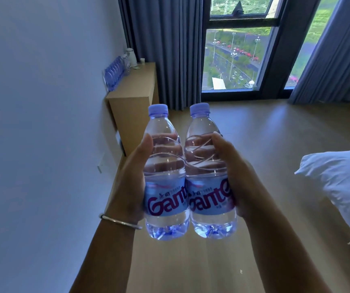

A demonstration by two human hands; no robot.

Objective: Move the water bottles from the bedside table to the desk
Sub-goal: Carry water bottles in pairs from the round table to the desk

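1. Left hand (130, 182) grips the left bottle (165, 176); right hand (236, 176) grips the right bottle (209, 172).
2. Bottles upright, touching side by side, in the air above the floor (275, 144).
3. Fingers mostly hidden behind the bottles.
4. Beyond the bottles, the table (136, 89) carries a blurred bottle row (114, 74) and kettle (130, 56).
5. Pillow (343, 187) right of the bottles, cut off.

Two clear plastic water bottles are standing upright in mid-air, side by side and touching along their bodies. The left bottle (165, 176) and the right bottle (209, 174) are each wearing a pale blue cap and a light blue label with dark red lettering, and both are looking full. Far off against the wall, the wooden surface (136, 85) is carrying a row of similar bottles (115, 74).
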